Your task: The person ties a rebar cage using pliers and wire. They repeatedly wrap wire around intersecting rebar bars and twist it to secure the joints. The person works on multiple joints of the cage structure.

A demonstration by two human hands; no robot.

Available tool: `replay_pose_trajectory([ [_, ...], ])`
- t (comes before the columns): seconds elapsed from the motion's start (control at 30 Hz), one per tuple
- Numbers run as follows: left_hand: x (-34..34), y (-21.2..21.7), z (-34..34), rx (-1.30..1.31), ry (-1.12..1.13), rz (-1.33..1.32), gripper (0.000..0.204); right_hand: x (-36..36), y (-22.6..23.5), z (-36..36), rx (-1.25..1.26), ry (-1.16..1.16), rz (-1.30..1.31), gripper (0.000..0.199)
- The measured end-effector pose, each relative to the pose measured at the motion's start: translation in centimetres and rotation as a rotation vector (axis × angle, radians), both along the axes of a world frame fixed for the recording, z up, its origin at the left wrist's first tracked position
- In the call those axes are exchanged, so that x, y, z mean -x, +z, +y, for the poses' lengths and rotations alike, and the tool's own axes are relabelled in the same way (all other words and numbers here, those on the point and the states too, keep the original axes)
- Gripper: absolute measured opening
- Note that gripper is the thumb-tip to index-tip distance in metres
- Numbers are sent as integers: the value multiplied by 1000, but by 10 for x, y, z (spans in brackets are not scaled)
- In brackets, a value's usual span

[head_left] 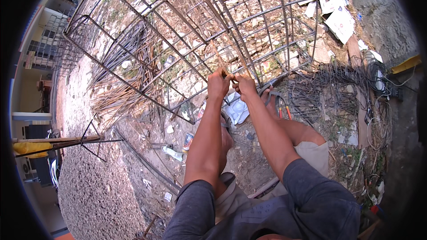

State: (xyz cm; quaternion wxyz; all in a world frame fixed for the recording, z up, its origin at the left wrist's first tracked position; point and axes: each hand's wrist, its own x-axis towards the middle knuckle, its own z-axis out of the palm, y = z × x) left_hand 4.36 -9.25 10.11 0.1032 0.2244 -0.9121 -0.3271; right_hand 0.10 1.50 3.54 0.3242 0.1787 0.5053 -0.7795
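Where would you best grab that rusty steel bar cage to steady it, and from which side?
Probably on a bare stretch of a long bar between the cross hoops, coming from the open near side where both hands, left hand and right hand, work. The rebar cage lies on its side, so its bars there are exposed.

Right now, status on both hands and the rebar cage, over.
Left hand and right hand both closed on a bar junction of the rusty rebar cage. Cage lies on the littered ground. Nothing blocking the hands.

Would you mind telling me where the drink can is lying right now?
In the head view, the drink can lies on the littered ground left of the person's left forearm, beside a pale plastic bottle.
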Motion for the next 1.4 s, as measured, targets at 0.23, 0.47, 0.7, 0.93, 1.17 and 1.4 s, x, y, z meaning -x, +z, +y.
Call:
replay_pose_trajectory([
  [0.23, -1, 5, 10, -3, 79, -65, 35, -1, -1, -11, -13, -87, -121, 18],
  [0.47, -6, -6, 5, 130, 68, -84, 37, -17, 1, -29, -246, -220, 189, 15],
  [0.7, -14, -10, 0, 132, 94, -86, 38, -16, 24, -16, -32, 46, 0, 18],
  [0.93, -6, 0, 7, 46, 95, -59, 33, 8, 13, 0, 353, 139, -233, 22],
  [1.17, -3, -6, 4, 0, 133, -63, 32, 22, 24, -2, 313, 234, -316, 27],
  [1.4, -3, -6, 2, -4, 107, -76, 29, 24, 49, -23, 107, 221, -343, 28],
])
